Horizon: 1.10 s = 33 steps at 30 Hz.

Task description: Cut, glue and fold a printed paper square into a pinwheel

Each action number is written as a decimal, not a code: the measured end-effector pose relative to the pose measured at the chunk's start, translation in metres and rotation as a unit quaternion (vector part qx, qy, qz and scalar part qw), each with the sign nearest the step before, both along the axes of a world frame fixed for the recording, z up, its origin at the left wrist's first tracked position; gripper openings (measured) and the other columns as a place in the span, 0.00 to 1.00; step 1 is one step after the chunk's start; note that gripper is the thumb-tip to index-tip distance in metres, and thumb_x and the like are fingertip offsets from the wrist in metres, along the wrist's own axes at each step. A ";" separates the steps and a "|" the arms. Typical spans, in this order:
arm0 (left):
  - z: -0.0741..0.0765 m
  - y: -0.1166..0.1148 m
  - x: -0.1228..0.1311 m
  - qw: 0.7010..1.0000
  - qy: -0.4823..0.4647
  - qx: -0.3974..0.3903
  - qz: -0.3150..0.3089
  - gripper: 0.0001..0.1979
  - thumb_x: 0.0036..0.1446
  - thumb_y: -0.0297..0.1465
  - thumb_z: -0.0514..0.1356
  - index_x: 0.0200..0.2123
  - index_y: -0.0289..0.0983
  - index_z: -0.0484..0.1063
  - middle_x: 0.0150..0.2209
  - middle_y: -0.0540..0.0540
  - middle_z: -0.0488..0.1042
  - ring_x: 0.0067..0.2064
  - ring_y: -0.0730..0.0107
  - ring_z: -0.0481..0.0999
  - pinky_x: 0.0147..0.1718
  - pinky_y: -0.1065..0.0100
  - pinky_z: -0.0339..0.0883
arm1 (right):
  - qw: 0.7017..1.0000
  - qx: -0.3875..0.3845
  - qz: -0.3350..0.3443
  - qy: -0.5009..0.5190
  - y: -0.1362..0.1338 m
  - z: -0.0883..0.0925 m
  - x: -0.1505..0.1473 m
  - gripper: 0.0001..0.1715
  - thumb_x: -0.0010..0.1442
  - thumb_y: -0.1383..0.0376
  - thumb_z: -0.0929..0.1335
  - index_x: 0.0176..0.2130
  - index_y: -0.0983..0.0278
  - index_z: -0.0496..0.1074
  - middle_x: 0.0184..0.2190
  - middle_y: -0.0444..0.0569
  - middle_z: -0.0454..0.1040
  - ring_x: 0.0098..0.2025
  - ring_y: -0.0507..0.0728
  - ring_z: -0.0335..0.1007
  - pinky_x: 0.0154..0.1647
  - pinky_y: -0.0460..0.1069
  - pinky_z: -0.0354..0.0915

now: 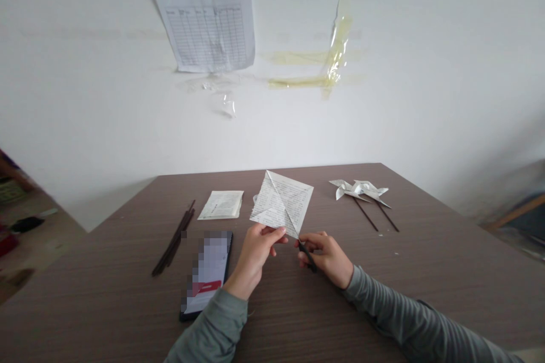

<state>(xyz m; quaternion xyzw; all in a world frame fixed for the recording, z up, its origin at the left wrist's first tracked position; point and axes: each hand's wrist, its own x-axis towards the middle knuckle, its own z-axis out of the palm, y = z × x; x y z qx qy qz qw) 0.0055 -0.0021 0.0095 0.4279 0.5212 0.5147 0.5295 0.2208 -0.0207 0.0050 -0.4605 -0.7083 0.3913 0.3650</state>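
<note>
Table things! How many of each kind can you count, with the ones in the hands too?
Paper pinwheels on sticks: 2
Folded paper square: 1
Scissors: 1
Paper pile: 1
Phone: 1
Bundle of dark sticks: 1
Total: 7

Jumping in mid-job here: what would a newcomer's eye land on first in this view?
The square of printed paper, creased along its diagonals, stands out mid-table, pinched by the left hand, while the right hand holds black scissors at its corner. Two paper pinwheels on dark sticks lie farther right on the table.
</note>
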 end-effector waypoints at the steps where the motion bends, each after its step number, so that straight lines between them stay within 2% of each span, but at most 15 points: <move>1: -0.001 0.000 0.000 1.000 0.000 0.001 -0.001 0.14 0.54 0.30 0.85 0.32 0.40 0.83 0.30 0.48 0.89 0.33 0.60 0.92 0.22 0.73 0.65 | 1.000 -0.002 0.000 0.002 0.000 -0.001 0.000 0.35 0.61 0.28 0.79 0.38 0.54 0.90 0.29 0.57 0.92 0.41 0.81 0.92 0.71 0.74 0.82; 4: -0.003 0.001 -0.002 1.000 -0.003 0.007 -0.005 0.13 0.54 0.32 0.84 0.32 0.40 0.84 0.31 0.48 0.90 0.34 0.60 0.92 0.23 0.73 0.66 | 1.000 -0.018 0.007 0.009 0.003 -0.005 0.001 0.35 0.60 0.27 0.81 0.38 0.54 0.90 0.29 0.56 0.91 0.40 0.80 0.93 0.68 0.73 0.84; 9: -0.007 0.002 -0.003 1.000 -0.010 0.014 -0.004 0.12 0.52 0.33 0.84 0.34 0.39 0.85 0.33 0.46 0.92 0.34 0.59 0.94 0.23 0.73 0.66 | 0.998 -0.046 0.026 0.026 0.009 -0.016 0.005 0.37 0.58 0.29 0.84 0.42 0.56 0.92 0.30 0.58 0.91 0.38 0.79 0.92 0.58 0.70 0.88; 18: -0.011 0.003 -0.005 1.000 -0.008 0.015 0.012 0.15 0.54 0.33 0.85 0.39 0.37 0.87 0.38 0.41 0.95 0.38 0.55 0.96 0.22 0.74 0.68 | 0.995 -0.084 0.045 0.041 0.012 -0.021 0.009 0.31 0.58 0.35 0.85 0.42 0.57 0.89 0.30 0.58 0.91 0.37 0.76 0.90 0.54 0.68 0.87; 24: -0.011 0.005 -0.007 0.999 0.000 -0.030 0.018 0.13 0.59 0.26 0.83 0.43 0.36 0.86 0.42 0.39 0.96 0.35 0.56 0.97 0.19 0.76 0.66 | 0.990 -0.123 0.045 0.059 0.014 -0.022 0.012 0.31 0.55 0.37 0.87 0.41 0.57 0.89 0.25 0.54 0.86 0.30 0.69 0.84 0.40 0.64 0.81; 29: -0.009 0.004 -0.006 0.998 0.014 -0.055 0.030 0.14 0.64 0.21 0.81 0.47 0.36 0.84 0.44 0.39 0.96 0.36 0.56 0.98 0.18 0.77 0.63 | 0.985 -0.155 0.058 0.049 0.021 -0.015 0.028 0.29 0.54 0.40 0.88 0.39 0.58 0.89 0.24 0.52 0.85 0.28 0.64 0.79 0.36 0.59 0.78; 33: -0.008 0.004 -0.005 0.995 0.038 -0.080 0.043 0.15 0.65 0.20 0.81 0.46 0.38 0.81 0.41 0.41 0.95 0.36 0.56 0.99 0.18 0.78 0.62 | 0.976 -0.188 0.106 0.010 0.033 -0.011 0.046 0.30 0.52 0.41 0.88 0.39 0.59 0.88 0.22 0.46 0.83 0.25 0.58 0.73 0.33 0.54 0.74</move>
